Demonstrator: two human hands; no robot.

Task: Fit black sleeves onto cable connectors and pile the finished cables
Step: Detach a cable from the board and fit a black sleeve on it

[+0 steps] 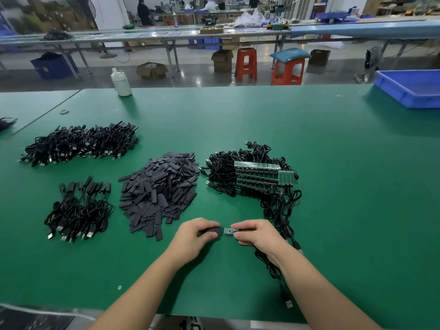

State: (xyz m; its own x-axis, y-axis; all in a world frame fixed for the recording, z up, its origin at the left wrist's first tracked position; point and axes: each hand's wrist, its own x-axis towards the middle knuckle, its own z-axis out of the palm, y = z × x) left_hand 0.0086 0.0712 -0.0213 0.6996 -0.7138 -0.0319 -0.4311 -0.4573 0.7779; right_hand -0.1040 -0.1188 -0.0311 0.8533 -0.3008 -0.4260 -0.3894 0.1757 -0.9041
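Observation:
My left hand pinches a black sleeve near the front of the green table. My right hand pinches a small green connector board, whose free end points at the sleeve's mouth. Its black cable trails under my right wrist to a USB plug. A heap of loose black sleeves lies ahead. To its right is a pile of cables with bare green boards. At the left lie a small pile of sleeved cables and a bigger cable pile.
A white bottle stands at the table's far edge and a blue tray sits at the far right. Beyond the table are red stools, cardboard boxes and long benches with people working.

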